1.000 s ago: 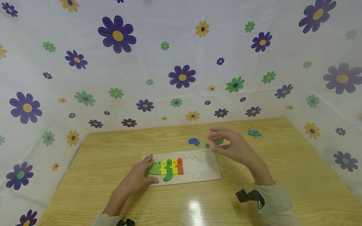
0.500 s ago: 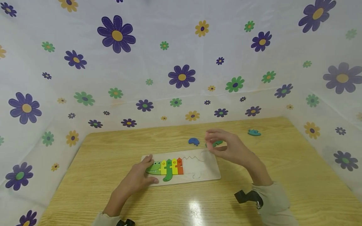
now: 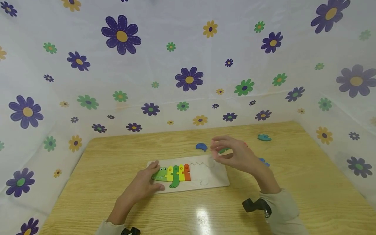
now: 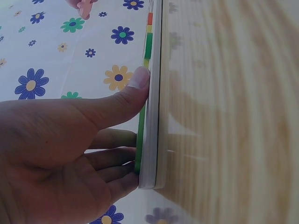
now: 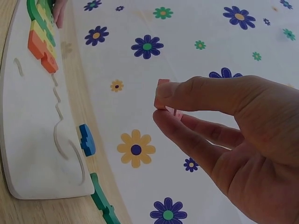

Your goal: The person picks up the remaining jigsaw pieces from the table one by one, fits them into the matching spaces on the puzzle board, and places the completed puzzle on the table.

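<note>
My right hand [image 3: 239,155] pinches a small salmon-pink puzzle piece [image 5: 162,93] between thumb and fingertips, raised above the far right corner of a wooden puzzle board [image 3: 217,178]. Most of that piece is hidden by the fingers. At the board's left end rests my left hand [image 3: 145,181], its thumb towards the near edge and its fingers towards the far edge. Beside it, set in the board, lie a green crocodile head [image 3: 160,175] and a row of yellow, green and orange numbered pieces [image 3: 176,174]. The board's right half shows bare wood with an engraved outline.
Behind the board lie a blue piece [image 3: 201,147] and a green piece [image 3: 224,150] partly covered by my right hand. A teal piece [image 3: 264,137] is further back right, and another blue piece [image 3: 264,162] shows behind my right wrist. A flowered cloth [image 3: 158,65] surrounds the table.
My right hand has shifted a little left and down with the pink piece, uncovering a blue piece behind its wrist. My left hand and the board have stayed put.
</note>
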Motion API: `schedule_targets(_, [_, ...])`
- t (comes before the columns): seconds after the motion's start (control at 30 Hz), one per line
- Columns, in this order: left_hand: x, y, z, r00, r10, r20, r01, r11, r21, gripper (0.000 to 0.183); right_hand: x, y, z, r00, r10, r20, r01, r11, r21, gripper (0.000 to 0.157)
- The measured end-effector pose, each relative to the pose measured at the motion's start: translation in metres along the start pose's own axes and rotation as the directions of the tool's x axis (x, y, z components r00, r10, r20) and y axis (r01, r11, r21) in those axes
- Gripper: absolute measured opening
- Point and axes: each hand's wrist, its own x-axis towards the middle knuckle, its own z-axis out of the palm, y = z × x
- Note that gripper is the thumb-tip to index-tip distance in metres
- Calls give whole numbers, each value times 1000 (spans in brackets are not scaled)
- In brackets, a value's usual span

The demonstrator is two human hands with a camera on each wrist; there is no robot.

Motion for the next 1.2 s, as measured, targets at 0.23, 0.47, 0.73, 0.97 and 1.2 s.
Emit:
schedule_targets(0.23, [0,1,-1,1000,7,1,-7,1000,-8,83,2,-2,3,1000,10,11,-10,1000,5,36])
schedule_targets(0.47, [0,2,-1,1000,2,4,-2,1000,-15,83,3,-1,7,1000,1,23,-2,1000,12,34])
schedule_targets(0.73, [-1,4,-3,1000,5,7,-5,1000,-15,79,4,-2,10,999,14,47,-15,1000,26,34])
schedule_targets(0.97, [-1,3,-3,1000,1,13,-1,1000,-4,76,6,-2,14,999,13,47,-14,999,30,34])
schedule_targets(1.2, [0,3,-3,1000,1,11,-1,1000,2,76,8,-1,21,998,20,54,-22,999,38,34])
